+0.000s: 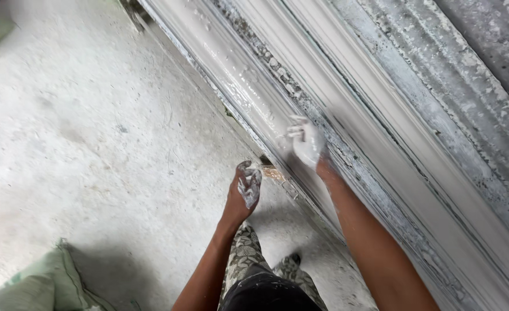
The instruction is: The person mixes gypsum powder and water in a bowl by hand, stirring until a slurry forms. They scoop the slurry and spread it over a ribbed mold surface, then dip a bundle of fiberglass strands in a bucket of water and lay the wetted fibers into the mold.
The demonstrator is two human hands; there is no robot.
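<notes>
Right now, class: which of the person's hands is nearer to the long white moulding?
Right. The right hand lies on the wet moulding, fingers spread. The left hand hangs beside it over the floor, apart.

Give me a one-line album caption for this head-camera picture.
Plaster-coated right hand presses on wet white plaster in a long moulding, while the smeared left hand hangs open above the dusty floor.

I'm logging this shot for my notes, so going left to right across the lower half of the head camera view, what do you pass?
Green sack → bare plaster-dusted floor → left hand, smeared with white plaster → right hand, coated white, on the long wet moulding → rough grey strip beyond it.
</notes>
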